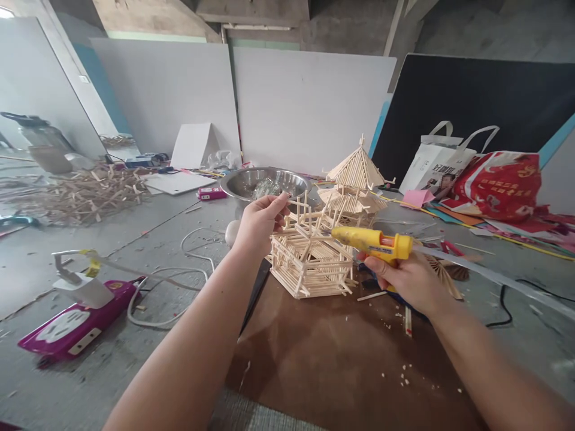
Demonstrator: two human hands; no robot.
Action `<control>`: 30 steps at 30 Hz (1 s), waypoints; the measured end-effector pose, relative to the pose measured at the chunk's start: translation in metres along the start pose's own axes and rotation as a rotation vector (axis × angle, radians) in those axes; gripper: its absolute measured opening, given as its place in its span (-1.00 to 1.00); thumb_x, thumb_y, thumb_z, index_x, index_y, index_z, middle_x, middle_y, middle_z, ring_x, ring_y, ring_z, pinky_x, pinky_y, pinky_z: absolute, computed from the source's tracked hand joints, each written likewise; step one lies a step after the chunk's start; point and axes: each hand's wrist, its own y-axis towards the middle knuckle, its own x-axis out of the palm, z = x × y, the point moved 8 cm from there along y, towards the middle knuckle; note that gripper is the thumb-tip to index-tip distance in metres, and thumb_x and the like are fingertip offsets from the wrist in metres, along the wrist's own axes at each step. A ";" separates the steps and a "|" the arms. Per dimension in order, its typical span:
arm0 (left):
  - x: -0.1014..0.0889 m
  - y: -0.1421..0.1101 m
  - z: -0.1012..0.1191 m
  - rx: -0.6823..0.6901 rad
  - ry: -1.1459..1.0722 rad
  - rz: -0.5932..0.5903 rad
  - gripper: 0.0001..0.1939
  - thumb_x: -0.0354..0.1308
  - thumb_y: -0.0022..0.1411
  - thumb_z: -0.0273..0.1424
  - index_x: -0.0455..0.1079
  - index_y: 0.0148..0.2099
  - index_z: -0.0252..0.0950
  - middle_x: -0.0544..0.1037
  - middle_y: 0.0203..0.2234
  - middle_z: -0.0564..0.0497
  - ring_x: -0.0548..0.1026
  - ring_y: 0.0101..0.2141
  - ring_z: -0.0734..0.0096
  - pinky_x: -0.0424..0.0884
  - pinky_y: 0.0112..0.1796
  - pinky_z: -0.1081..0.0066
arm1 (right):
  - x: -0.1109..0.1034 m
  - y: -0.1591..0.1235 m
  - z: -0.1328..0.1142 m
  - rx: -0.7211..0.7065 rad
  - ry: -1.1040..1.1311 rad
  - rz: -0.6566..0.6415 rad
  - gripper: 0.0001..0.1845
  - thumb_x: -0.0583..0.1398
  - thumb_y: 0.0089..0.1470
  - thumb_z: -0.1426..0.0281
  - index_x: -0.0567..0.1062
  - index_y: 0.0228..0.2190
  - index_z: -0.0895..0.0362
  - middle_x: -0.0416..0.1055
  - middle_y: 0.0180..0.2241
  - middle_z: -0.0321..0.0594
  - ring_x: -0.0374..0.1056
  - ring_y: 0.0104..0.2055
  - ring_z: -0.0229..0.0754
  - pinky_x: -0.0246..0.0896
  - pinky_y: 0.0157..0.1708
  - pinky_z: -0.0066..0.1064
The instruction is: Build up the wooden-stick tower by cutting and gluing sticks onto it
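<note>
A hexagonal frame of thin wooden sticks (309, 263) stands on the brown board (314, 353) in front of me. My left hand (265, 218) is closed in a pinch at the frame's upper left, on a short wooden stick (299, 204) that points right. A yellow hot glue gun (368, 240) is gripped in my right hand (406, 276), its nozzle directed left at the frame's upper right side. From its back runs a long clear glue stick (485, 272). Behind the frame rises a tiered stick tower with a pointed roof (357, 173).
Behind my left hand sits a steel basin (231, 187). A purple power strip (81, 323) with a white charger and cable (153, 323) lies left. Wood scraps (90, 194) pile at far left. A red bag (498, 185) and white bag (426, 161) stand at right.
</note>
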 end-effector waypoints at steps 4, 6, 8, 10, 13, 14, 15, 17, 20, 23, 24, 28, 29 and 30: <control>0.001 0.000 0.001 0.016 -0.018 -0.002 -0.70 0.23 -0.12 -0.22 0.25 -0.58 -0.32 0.33 -0.67 0.10 0.21 -0.71 0.65 0.06 -0.70 0.55 | 0.010 -0.002 -0.001 0.010 -0.149 -0.035 -0.58 0.03 -0.02 0.05 0.45 -0.45 0.13 0.22 -0.78 -0.38 0.19 -0.70 -0.29 0.09 -0.65 -0.44; 0.002 -0.001 0.001 0.020 -0.026 -0.008 -0.71 0.23 -0.12 -0.22 0.26 -0.57 -0.32 0.33 -0.67 0.10 0.21 -0.71 0.64 0.08 -0.70 0.54 | 0.014 -0.001 -0.002 0.013 -0.179 -0.031 -0.55 0.02 -0.01 0.03 0.46 -0.44 0.14 0.22 -0.78 -0.39 0.18 -0.69 -0.29 0.07 -0.65 -0.45; 0.001 -0.001 0.002 0.023 -0.031 -0.007 -0.72 0.23 -0.12 -0.23 0.26 -0.57 -0.32 0.32 -0.68 0.11 0.21 -0.71 0.64 0.08 -0.70 0.55 | 0.017 -0.001 -0.004 0.011 -0.209 -0.034 -0.53 0.00 -0.02 0.01 0.45 -0.45 0.14 0.22 -0.78 -0.38 0.18 -0.69 -0.29 0.06 -0.65 -0.44; 0.001 -0.001 0.003 0.024 -0.035 -0.006 -0.73 0.22 -0.11 -0.24 0.25 -0.57 -0.32 0.32 -0.67 0.11 0.21 -0.71 0.65 0.08 -0.71 0.56 | 0.018 0.000 -0.005 0.003 -0.243 -0.032 -0.52 0.00 -0.03 0.00 0.45 -0.50 0.13 0.21 -0.77 -0.38 0.17 -0.68 -0.28 0.06 -0.64 -0.44; 0.002 -0.002 0.005 0.022 -0.042 -0.008 -0.74 0.21 -0.10 -0.26 0.25 -0.56 -0.32 0.32 -0.67 0.11 0.21 -0.71 0.66 0.08 -0.71 0.56 | 0.017 0.001 -0.010 -0.020 -0.279 -0.008 -0.54 0.01 -0.03 0.00 0.45 -0.53 0.11 0.20 -0.78 -0.37 0.17 -0.68 -0.27 0.06 -0.64 -0.43; 0.002 -0.002 0.005 0.021 -0.046 -0.009 -0.74 0.21 -0.09 -0.26 0.25 -0.56 -0.32 0.33 -0.67 0.11 0.21 -0.71 0.66 0.08 -0.71 0.56 | 0.017 0.001 -0.011 -0.029 -0.282 0.000 -0.54 0.01 -0.03 0.01 0.45 -0.53 0.11 0.19 -0.78 -0.37 0.16 -0.68 -0.27 0.06 -0.64 -0.43; 0.002 -0.003 0.006 0.022 -0.051 -0.013 -0.75 0.21 -0.09 -0.27 0.25 -0.56 -0.32 0.33 -0.68 0.11 0.21 -0.71 0.66 0.08 -0.71 0.56 | 0.016 0.001 -0.013 -0.037 -0.284 0.007 -0.55 0.02 -0.03 0.01 0.44 -0.53 0.11 0.19 -0.79 -0.37 0.16 -0.69 -0.27 0.05 -0.64 -0.43; 0.003 -0.003 0.006 0.025 -0.060 -0.022 -0.75 0.21 -0.09 -0.28 0.25 -0.56 -0.32 0.33 -0.68 0.11 0.21 -0.71 0.65 0.08 -0.70 0.56 | 0.016 0.002 -0.014 -0.041 -0.289 0.015 -0.56 0.02 -0.03 0.02 0.43 -0.56 0.11 0.18 -0.79 -0.37 0.15 -0.69 -0.27 0.05 -0.65 -0.43; 0.004 -0.003 0.007 0.032 -0.068 -0.029 -0.75 0.21 -0.09 -0.28 0.26 -0.56 -0.33 0.33 -0.67 0.10 0.22 -0.71 0.64 0.08 -0.71 0.56 | 0.017 0.002 -0.013 -0.017 -0.310 0.014 -0.53 0.01 -0.04 0.00 0.38 -0.64 0.10 0.19 -0.78 -0.36 0.15 -0.69 -0.28 0.05 -0.66 -0.43; 0.004 -0.003 0.007 0.034 -0.068 -0.033 -0.75 0.20 -0.08 -0.27 0.26 -0.55 -0.33 0.33 -0.66 0.10 0.22 -0.70 0.65 0.09 -0.71 0.57 | 0.018 0.002 -0.015 -0.020 -0.319 0.014 -0.52 0.01 -0.03 0.01 0.35 -0.69 0.10 0.18 -0.79 -0.36 0.15 -0.70 -0.28 0.04 -0.68 -0.43; 0.004 -0.003 0.007 0.034 -0.069 -0.035 -0.75 0.21 -0.08 -0.27 0.26 -0.55 -0.33 0.33 -0.66 0.10 0.22 -0.70 0.65 0.09 -0.71 0.57 | 0.017 0.001 -0.017 -0.028 -0.317 0.020 -0.53 0.01 -0.03 0.02 0.35 -0.70 0.09 0.18 -0.80 -0.36 0.15 -0.70 -0.28 0.04 -0.68 -0.43; 0.005 -0.003 0.008 0.042 -0.069 -0.040 -0.74 0.20 -0.07 -0.27 0.25 -0.56 -0.33 0.33 -0.65 0.10 0.22 -0.70 0.65 0.11 -0.71 0.58 | 0.015 0.001 -0.022 -0.035 -0.326 0.036 -0.53 0.02 -0.03 0.04 0.37 -0.71 0.09 0.16 -0.82 -0.36 0.18 -0.70 -0.25 0.05 -0.67 -0.42; 0.005 -0.003 0.008 0.044 -0.067 -0.041 -0.74 0.20 -0.07 -0.27 0.25 -0.56 -0.33 0.33 -0.65 0.10 0.23 -0.70 0.65 0.11 -0.71 0.59 | 0.015 0.001 -0.023 -0.034 -0.336 0.036 -0.54 0.02 -0.03 0.04 0.38 -0.70 0.09 0.16 -0.82 -0.36 0.20 -0.69 -0.24 0.06 -0.66 -0.42; 0.005 -0.003 0.008 0.045 -0.064 -0.041 -0.74 0.20 -0.06 -0.27 0.25 -0.56 -0.33 0.33 -0.65 0.10 0.23 -0.70 0.65 0.11 -0.71 0.59 | 0.015 0.001 -0.023 -0.034 -0.347 0.035 -0.54 0.02 -0.03 0.03 0.40 -0.68 0.10 0.16 -0.82 -0.36 0.21 -0.68 -0.23 0.06 -0.66 -0.41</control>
